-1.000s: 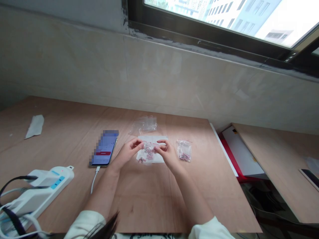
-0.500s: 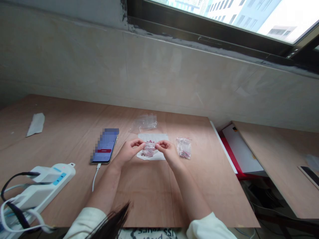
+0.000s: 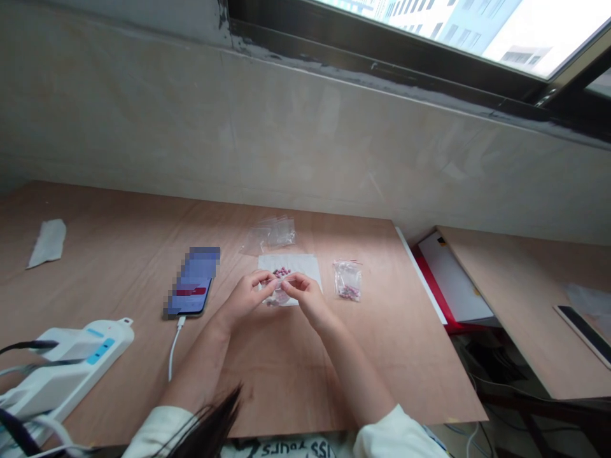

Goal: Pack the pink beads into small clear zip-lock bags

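The small transparent plastic bag with pinkish pieces in it (image 3: pixel 275 296) is held over the lower part of a white paper sheet (image 3: pixel 305 264), between the person's two hands. Nearest, cream-coloured sleeves (image 3: pixel 400 436) and a dark lock of hair (image 3: pixel 214 423) show at the near edge of the brown wooden counter (image 3: pixel 286 375). On the left lies a white plastic power strip with blue sockets (image 3: pixel 102 350), plugs and cables in it. Beyond it, a dark-edged smartphone with a blue screen (image 3: pixel 191 284) has a white charging cable (image 3: pixel 172 353) in its near end. The left hand (image 3: pixel 245 294) and right hand (image 3: pixel 305 296) pinch the bag by its upper edge, fingers narrow, fingertips almost meeting. Just past them, round pink-red beads (image 3: pixel 281 271) are on the sheet. To the right, a transparent bag with pink beads at its bottom (image 3: pixel 348 280) lies apart. Farther back are flat transparent plastic bags (image 3: pixel 277 233), then a grey-beige wall (image 3: pixel 310 140) and a dark-framed window (image 3: pixel 405 70).
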Demonstrator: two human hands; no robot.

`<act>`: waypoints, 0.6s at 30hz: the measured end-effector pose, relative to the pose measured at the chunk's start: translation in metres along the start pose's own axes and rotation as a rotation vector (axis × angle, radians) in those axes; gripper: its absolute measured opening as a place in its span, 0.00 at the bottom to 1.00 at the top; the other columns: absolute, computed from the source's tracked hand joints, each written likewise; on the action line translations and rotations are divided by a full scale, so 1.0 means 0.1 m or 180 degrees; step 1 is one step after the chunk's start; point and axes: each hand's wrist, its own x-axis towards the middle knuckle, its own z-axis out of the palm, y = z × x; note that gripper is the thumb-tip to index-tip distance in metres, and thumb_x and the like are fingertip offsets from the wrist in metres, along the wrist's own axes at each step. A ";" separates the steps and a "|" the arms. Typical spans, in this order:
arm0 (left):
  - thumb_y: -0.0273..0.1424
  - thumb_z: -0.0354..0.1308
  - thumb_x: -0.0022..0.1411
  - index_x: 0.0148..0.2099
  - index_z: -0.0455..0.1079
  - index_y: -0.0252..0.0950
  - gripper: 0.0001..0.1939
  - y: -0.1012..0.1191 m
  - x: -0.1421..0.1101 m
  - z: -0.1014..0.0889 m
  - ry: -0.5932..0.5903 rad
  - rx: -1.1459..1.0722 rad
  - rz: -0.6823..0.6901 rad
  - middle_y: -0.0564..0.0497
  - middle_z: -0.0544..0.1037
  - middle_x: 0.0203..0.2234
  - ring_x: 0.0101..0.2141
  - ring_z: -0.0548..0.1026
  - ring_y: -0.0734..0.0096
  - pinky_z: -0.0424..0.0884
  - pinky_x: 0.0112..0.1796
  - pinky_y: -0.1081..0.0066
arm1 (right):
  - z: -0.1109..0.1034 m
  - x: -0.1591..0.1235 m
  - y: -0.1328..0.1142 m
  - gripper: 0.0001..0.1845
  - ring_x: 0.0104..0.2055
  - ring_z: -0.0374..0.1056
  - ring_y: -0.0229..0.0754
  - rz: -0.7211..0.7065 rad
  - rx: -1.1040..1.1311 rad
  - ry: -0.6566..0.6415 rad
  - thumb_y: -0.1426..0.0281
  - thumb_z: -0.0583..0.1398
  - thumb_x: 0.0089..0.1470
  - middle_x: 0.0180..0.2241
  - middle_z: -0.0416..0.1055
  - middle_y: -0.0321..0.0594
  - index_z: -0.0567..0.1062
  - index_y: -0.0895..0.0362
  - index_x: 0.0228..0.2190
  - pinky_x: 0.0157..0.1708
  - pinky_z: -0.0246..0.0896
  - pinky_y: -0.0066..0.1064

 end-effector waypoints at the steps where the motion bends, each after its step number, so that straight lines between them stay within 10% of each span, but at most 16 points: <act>1: 0.36 0.49 0.53 0.26 0.65 0.34 0.11 -0.01 0.01 0.00 -0.0034 0.0022 0.0014 0.53 0.68 0.23 0.29 0.66 0.71 0.61 0.32 0.75 | 0.00 0.01 0.00 0.09 0.24 0.61 0.35 0.0024 -0.0014 0.0054 0.65 0.60 0.36 0.20 0.66 0.34 0.68 0.58 0.19 0.27 0.55 0.27; 18: 0.40 0.51 0.51 0.25 0.63 0.34 0.13 -0.11 0.06 0.05 0.0277 -0.0315 -0.0264 0.55 0.68 0.19 0.25 0.67 0.73 0.62 0.29 0.75 | -0.07 -0.17 0.24 0.13 0.22 0.61 0.34 0.0259 0.0005 -0.0066 0.60 0.59 0.39 0.19 0.65 0.33 0.67 0.58 0.21 0.25 0.57 0.27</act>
